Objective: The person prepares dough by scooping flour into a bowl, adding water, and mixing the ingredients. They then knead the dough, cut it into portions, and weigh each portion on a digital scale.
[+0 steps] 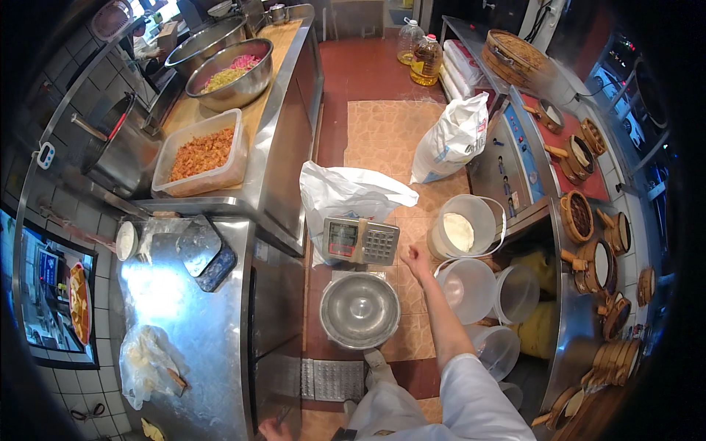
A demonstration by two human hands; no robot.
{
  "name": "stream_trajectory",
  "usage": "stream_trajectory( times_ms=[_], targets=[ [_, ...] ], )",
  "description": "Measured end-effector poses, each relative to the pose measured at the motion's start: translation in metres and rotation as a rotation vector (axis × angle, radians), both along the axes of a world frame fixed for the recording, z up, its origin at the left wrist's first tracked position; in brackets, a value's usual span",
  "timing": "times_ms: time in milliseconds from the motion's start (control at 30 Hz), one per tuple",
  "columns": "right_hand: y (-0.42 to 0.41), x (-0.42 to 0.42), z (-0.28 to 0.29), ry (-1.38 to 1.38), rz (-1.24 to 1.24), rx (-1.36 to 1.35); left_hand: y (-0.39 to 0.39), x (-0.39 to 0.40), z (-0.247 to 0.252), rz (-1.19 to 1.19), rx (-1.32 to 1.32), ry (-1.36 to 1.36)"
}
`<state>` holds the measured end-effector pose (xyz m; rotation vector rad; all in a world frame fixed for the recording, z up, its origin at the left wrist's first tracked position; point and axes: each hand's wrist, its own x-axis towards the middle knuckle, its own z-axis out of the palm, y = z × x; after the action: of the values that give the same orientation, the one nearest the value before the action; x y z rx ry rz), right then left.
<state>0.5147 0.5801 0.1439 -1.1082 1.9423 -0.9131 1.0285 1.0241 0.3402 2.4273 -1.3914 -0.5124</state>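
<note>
My right hand (415, 261) reaches forward with fingers curled and nothing visible in them. It is beside the digital weighing scale's display (362, 241), left of a clear plastic bucket (483, 225) with white flour (458, 231) inside. Below the display, a round steel bowl (359, 310) stands on the scale and looks bare inside. Behind the display slumps a white woven flour sack (353, 190) with its top spread. My left hand (276, 429) hangs low at the bottom edge, close to the steel cabinet; its fingers are partly cut off, so I cannot see whether it holds anything.
Stacked clear buckets (469, 289) stand under the right counter, which carries bamboo steamers (598, 267). A second flour sack (449, 140) and oil jugs (426, 60) are on the floor ahead. Left, the steel worktop (215, 342) bears a plastic bag (146, 361); beyond is a filling tub (237, 171).
</note>
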Motion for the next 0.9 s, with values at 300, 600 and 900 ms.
stream_trajectory(
  times_ms=[300, 600, 900],
  targets=[
    [-0.072, 0.034, 0.021, -0.113, -0.004, -0.182, 0.007, -0.015, -0.004, 0.132, 0.045, 0.150],
    [-0.057, 0.034, 0.039, -0.177, -0.035, -0.161, 0.050, 0.004, -0.060, -0.144, 0.216, -0.205],
    [0.110, 0.036, 0.005, 0.037, 0.131, 0.184, 0.065, -0.042, -0.003, 0.134, 0.007, 0.123]
  ],
)
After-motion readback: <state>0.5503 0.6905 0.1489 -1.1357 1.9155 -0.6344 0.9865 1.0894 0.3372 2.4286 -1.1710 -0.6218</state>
